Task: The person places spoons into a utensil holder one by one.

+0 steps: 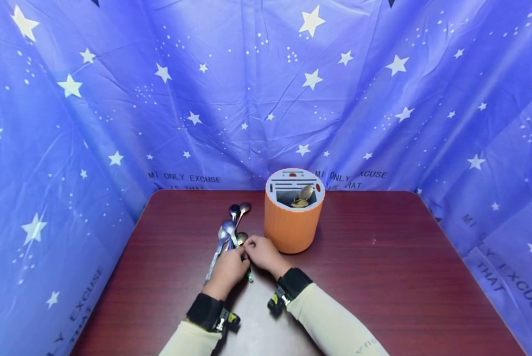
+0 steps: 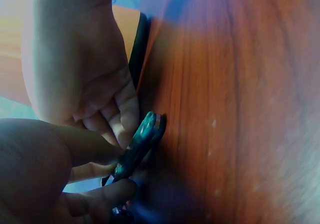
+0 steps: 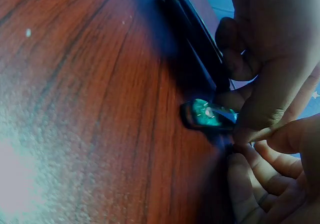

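My left hand (image 1: 228, 269) pinches a spoon with a green patterned handle (image 2: 145, 129), whose end points down toward me. Close against it, my right hand (image 1: 266, 253) has its thumb and forefinger together on the same spoon, just below the bronze-coloured bowl (image 1: 242, 238). In the right wrist view the green handle end (image 3: 205, 113) sticks out past the fingertips, low over the table; the fingers hide its middle. Several other spoons (image 1: 228, 227) lie in a loose bunch beside and beyond the left hand.
Right of the spoons stands an orange cylindrical utensil holder (image 1: 292, 230) with a pale slotted top. Two gold-coloured spoons (image 1: 306, 192) sit in its front opening. The dark red wooden table (image 1: 381, 277) is bordered by blue star-patterned curtains (image 1: 248, 99).
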Action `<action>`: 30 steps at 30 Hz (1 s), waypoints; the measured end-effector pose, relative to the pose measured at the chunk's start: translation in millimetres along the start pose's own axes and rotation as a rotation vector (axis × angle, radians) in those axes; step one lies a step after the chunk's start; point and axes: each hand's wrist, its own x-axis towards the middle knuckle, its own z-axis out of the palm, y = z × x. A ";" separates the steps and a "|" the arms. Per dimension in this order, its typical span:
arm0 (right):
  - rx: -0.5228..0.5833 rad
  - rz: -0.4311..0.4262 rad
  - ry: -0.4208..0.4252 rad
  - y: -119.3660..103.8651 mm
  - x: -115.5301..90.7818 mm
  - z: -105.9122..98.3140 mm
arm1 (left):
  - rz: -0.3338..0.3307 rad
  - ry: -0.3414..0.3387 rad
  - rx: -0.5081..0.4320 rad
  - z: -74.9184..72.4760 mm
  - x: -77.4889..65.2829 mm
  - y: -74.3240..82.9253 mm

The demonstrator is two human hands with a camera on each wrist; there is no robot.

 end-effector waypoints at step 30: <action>-0.051 0.052 -0.111 3.0 -4.1 -13.6 | 0.261 -0.279 -0.169 -1.8 -13.0 13.5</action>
